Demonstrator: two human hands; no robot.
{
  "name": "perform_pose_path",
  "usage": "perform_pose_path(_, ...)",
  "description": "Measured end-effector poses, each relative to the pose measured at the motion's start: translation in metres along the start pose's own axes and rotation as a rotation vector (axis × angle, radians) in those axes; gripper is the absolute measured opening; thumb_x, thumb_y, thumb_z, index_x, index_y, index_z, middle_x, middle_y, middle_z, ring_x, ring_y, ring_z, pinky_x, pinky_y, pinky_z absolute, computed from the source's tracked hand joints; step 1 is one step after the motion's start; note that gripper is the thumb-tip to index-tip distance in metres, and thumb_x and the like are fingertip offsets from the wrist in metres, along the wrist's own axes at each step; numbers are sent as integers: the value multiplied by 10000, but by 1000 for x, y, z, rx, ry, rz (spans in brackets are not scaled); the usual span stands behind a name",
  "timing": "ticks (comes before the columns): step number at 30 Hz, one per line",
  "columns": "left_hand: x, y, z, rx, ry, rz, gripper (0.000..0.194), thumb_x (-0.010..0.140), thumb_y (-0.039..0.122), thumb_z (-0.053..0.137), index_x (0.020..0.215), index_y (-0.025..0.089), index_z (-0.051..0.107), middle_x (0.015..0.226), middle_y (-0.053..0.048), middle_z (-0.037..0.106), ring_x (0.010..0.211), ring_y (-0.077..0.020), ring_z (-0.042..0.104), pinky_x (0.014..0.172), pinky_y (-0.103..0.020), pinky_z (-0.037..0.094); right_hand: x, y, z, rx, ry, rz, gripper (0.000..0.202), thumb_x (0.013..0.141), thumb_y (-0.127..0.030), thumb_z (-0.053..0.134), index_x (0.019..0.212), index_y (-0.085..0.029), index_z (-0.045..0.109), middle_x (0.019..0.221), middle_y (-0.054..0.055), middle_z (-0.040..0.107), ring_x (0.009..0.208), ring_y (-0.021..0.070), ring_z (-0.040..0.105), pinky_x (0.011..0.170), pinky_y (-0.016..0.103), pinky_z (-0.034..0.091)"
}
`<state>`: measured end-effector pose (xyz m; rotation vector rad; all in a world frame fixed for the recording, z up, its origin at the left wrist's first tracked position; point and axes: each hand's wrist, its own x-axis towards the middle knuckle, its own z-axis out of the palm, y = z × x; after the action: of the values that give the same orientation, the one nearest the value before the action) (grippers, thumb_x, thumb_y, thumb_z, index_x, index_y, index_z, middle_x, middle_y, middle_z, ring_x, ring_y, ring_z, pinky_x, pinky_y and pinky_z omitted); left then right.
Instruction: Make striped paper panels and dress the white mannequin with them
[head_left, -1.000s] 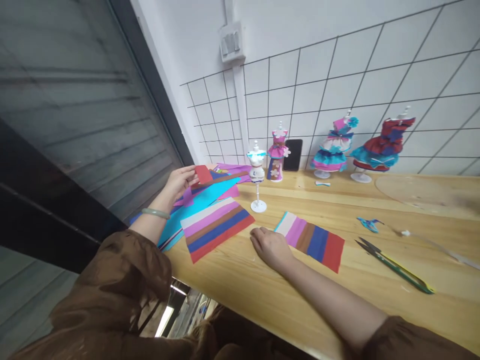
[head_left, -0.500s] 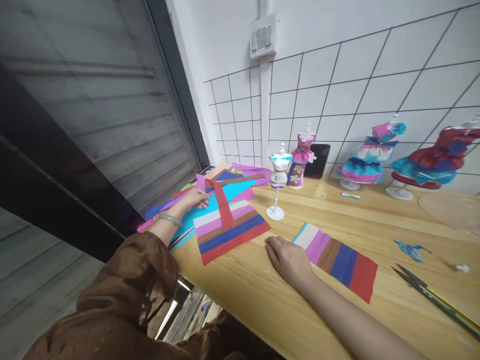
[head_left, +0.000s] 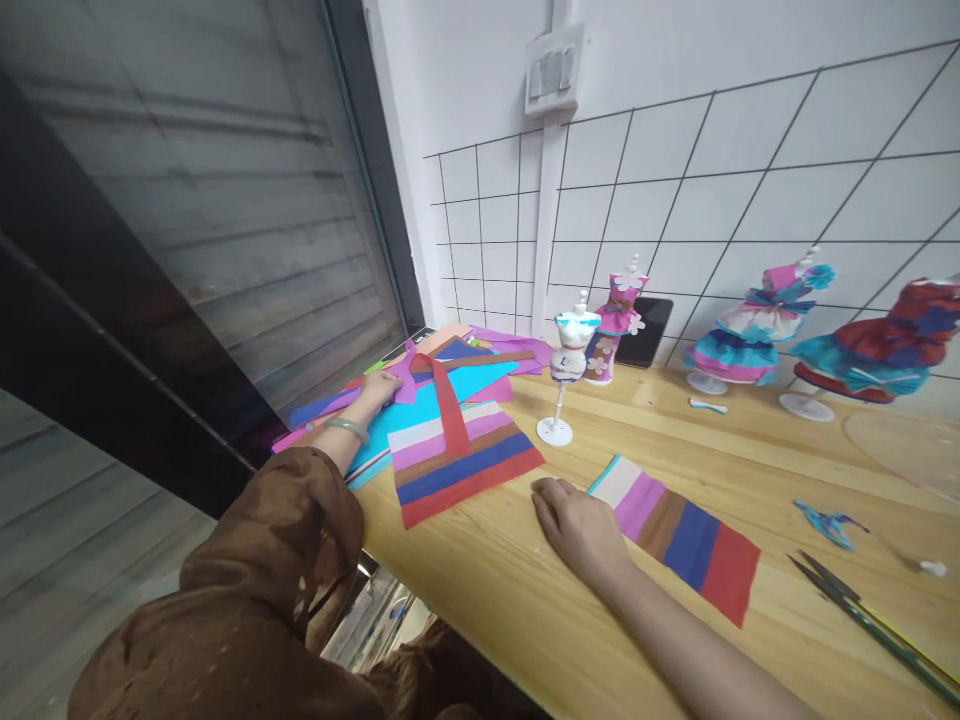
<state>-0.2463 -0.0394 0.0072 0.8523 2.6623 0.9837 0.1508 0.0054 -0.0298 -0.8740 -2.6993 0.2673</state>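
Over the pile of coloured paper at the left, my left hand (head_left: 381, 388) is closed on a purple strip (head_left: 406, 378). A cyan sheet (head_left: 442, 393) lies beneath it, and a red strip (head_left: 452, 405) runs over onto a striped sheet (head_left: 469, 470). My right hand (head_left: 574, 515) rests on the wooden table with its fingers bent and close together; what they hold, if anything, is hidden. Right beside it lies a second striped piece (head_left: 679, 530). Behind stands a small white dress form (head_left: 571, 365) with a cyan band at the chest.
Dressed forms stand along the wall: a pink one (head_left: 619, 320), a cyan and white one (head_left: 742, 335) and a red one (head_left: 892, 345). A phone (head_left: 645, 332) leans there. Scissors (head_left: 862, 610) and blue scraps (head_left: 831, 522) lie at the right.
My left hand has drawn back slightly to the left, and the purple strip now hangs beside its fingers. My right hand stays at the same spot. The view has shifted slightly.
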Motion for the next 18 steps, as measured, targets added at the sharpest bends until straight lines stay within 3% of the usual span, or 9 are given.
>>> perform_pose_path(4,-4,15,-4,194,61,117,217,668,242,590,854,130,600,728,-77,630,659,-203,592,586,-284,427,1,0,2,-9,3,-1,253,911,-303,288,958,-224,524,889,25,647,763,176,621,605,275,367)
perform_pose_path(7,-14,39,6,317,121,265,427,674,204,584,1090,133,524,1085,-152,570,997,-276,531,810,-356,406,0,1,4,-5,8,-7,257,911,-299,286,969,-224,526,895,31,647,772,175,624,610,273,372)
perform_pose_path(9,-22,60,21,380,107,386,400,739,216,516,1130,132,501,1149,-165,520,1088,-284,467,899,-390,357,0,2,5,3,13,-9,259,911,-297,287,971,-224,528,890,31,647,772,174,625,608,272,376)
perform_pose_path(13,-38,101,65,486,-67,637,309,771,227,489,1066,166,557,1161,-131,501,1142,-268,410,954,-396,327,0,3,5,18,17,-10,261,908,-298,293,975,-220,532,890,35,646,776,175,626,605,272,386)
perform_pose_path(18,-34,135,118,548,-280,849,318,793,165,465,1098,190,552,1282,-97,430,1237,-237,309,995,-361,298,1,1,3,40,7,-8,266,909,-296,292,977,-218,537,895,38,643,803,169,624,632,268,402)
